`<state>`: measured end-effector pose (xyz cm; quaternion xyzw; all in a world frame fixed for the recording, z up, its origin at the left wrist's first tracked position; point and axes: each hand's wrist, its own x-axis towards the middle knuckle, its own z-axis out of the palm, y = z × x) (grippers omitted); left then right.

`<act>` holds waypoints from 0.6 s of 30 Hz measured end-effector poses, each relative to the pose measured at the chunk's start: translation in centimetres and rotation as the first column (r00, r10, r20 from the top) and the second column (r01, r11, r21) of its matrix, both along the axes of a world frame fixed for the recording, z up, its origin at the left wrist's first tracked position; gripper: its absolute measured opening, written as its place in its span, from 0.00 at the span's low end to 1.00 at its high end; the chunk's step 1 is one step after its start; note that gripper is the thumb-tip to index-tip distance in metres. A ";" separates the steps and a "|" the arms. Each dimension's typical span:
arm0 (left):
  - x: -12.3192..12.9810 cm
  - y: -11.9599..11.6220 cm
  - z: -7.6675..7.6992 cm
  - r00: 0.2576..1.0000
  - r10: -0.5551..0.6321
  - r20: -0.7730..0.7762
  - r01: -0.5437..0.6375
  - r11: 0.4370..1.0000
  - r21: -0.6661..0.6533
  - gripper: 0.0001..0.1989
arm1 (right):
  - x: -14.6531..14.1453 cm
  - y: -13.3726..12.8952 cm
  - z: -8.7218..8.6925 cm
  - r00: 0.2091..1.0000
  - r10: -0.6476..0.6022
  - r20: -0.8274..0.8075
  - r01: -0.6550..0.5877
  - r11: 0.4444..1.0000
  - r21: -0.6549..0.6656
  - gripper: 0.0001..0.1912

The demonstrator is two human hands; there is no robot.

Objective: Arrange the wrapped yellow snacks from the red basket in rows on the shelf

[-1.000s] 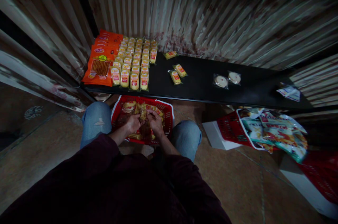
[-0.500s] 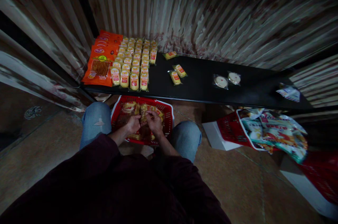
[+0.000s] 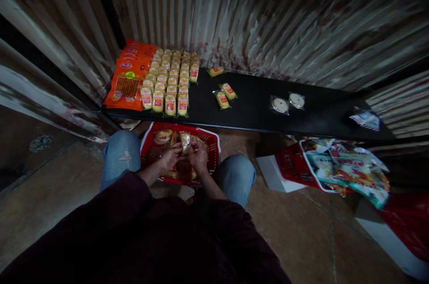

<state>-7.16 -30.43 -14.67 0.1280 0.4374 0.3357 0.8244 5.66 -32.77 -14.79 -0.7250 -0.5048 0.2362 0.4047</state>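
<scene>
Between my knees, a red shopping basket holds several yellow snack cakes in clear wrappers. Over it, my right hand is closed on a small wrapped cake, which stands up from the fingers with its shiny wrapper showing. My left hand is closed at the lower edge of the same packet, fingertips close to the right hand's. Both hands partly cover the basket's contents. Just beyond, rows of wrapped yellow cakes stand on a black shelf.
Orange snack bags lie at the shelf's left end. Three loose yellow cakes and two round white packets lie farther right, then a white-and-blue packet. A second basket with snack bags sits on a white box.
The packet in my hands now stands more upright, its shiny side showing. My right hand has shifted slightly. The shelf goods have not moved.
</scene>
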 end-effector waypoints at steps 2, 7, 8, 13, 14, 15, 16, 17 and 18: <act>0.0 0.0 -0.1 1.000 -0.014 -0.020 0.014 0.999 0.029 0.15 | 0.0 0.0 0.1 1.000 0.016 0.009 -0.017 1.000 0.023 0.08; 0.0 -0.1 -0.5 0.998 -0.023 -0.057 0.027 0.998 0.064 0.21 | 0.0 -0.1 0.0 0.998 -0.012 -0.064 0.012 1.000 0.011 0.09; 0.0 -0.2 -0.6 0.998 -0.033 -0.059 0.038 0.996 0.079 0.22 | 0.1 -0.1 0.0 0.996 -0.025 -0.086 0.026 1.000 0.006 0.10; 0.1 -0.3 -0.6 0.991 -0.043 -0.123 0.064 0.984 0.169 0.25 | 0.1 -0.3 0.1 0.970 -0.052 -0.239 0.042 0.998 -0.048 0.13; 0.2 -0.4 -0.5 0.991 -0.047 -0.128 0.071 0.978 0.195 0.26 | 0.1 -0.3 0.2 0.962 -0.052 -0.268 0.037 0.997 -0.062 0.14; 0.2 -0.4 -0.3 0.990 -0.056 -0.129 0.084 0.971 0.226 0.27 | 0.0 -0.4 0.2 0.957 -0.058 -0.284 0.039 0.997 -0.072 0.15; 0.2 -0.5 -0.1 0.990 -0.070 -0.126 0.102 0.959 0.264 0.27 | 0.0 -0.4 0.2 0.955 -0.062 -0.291 0.043 0.996 -0.074 0.15; 0.2 -0.5 0.1 0.989 -0.080 -0.127 0.116 0.945 0.306 0.27 | 0.0 -0.4 0.2 0.954 -0.059 -0.293 0.040 0.997 -0.071 0.16; 0.2 -0.6 0.4 0.986 -0.096 -0.136 0.138 0.927 0.348 0.27 | 0.0 -0.4 0.3 0.954 -0.042 -0.296 0.024 0.998 -0.062 0.17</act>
